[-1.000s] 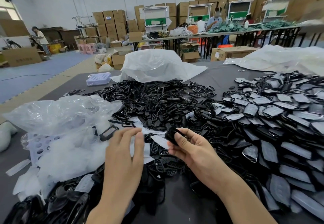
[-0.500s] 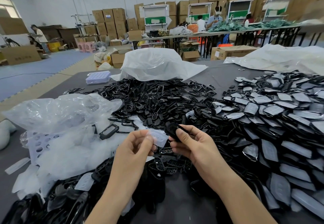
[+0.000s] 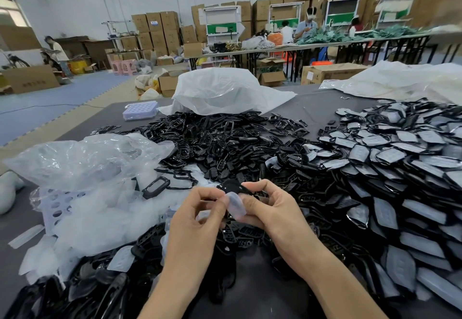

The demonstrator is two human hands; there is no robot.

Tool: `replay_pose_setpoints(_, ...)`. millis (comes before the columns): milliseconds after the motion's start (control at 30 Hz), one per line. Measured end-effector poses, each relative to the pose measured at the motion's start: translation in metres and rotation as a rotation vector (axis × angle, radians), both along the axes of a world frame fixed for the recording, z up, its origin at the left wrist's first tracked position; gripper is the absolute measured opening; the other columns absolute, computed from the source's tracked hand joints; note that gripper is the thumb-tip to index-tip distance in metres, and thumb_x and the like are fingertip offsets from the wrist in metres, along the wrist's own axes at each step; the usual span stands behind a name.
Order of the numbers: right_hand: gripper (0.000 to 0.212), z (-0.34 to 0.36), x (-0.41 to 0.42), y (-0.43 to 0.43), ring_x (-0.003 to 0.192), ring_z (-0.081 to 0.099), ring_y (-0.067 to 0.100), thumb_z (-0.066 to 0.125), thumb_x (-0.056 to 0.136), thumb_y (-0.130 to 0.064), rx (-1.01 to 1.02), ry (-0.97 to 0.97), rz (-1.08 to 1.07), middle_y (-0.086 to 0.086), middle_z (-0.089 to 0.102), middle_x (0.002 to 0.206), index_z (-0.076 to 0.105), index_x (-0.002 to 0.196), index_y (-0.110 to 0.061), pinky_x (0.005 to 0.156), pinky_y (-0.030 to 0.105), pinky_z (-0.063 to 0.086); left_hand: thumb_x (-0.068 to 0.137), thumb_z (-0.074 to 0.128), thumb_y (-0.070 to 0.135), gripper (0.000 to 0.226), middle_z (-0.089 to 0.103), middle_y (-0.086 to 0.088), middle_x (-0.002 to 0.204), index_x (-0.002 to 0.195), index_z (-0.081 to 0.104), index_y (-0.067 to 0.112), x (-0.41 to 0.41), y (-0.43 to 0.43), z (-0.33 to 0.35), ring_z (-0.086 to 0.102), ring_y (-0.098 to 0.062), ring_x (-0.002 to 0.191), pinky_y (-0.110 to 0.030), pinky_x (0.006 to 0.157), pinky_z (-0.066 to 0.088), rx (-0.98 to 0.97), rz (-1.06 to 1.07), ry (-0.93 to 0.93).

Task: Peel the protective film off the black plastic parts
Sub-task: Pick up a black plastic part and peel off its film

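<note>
My right hand grips a small black plastic part above the middle of the table. A pale translucent film hangs between my two hands, partly lifted off the part. My left hand pinches the film's left edge with thumb and forefinger. To the right lies a big heap of film-covered black parts. Behind my hands is a heap of bare black parts.
A pile of peeled films and crumpled clear bags sits at left over a lilac perforated tray. White bags lie at the far edge of the grey table. More black parts lie near left.
My left hand came in from the film pile, closed on the film of the part in my right hand and has pulled it partly free. Both hands rose slightly.
</note>
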State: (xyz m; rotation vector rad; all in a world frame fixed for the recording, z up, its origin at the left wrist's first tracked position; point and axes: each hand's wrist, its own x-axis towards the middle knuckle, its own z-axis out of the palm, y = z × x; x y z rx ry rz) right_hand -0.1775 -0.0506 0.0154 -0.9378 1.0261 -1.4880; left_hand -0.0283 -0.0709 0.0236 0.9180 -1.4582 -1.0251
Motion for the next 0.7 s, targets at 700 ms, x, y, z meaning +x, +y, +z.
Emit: replay_pose_setpoints(700,0.017,0.005,0.008,0.004,0.077,0.075,0.019,0.066,0.095,-0.010,-0.134,0.114,-0.044,0.010,0.078,0.087,0.075,0.102,-0.024,0.070,0.022,0.058,0.082,0.068,0.041,0.024,0.075,-0.006,0.094,0.103,0.070,0.031,0.005,-0.008,-0.006,0.071,-0.025,0.083,-0.038,0.083,0.057,0.083,-0.090,0.035)
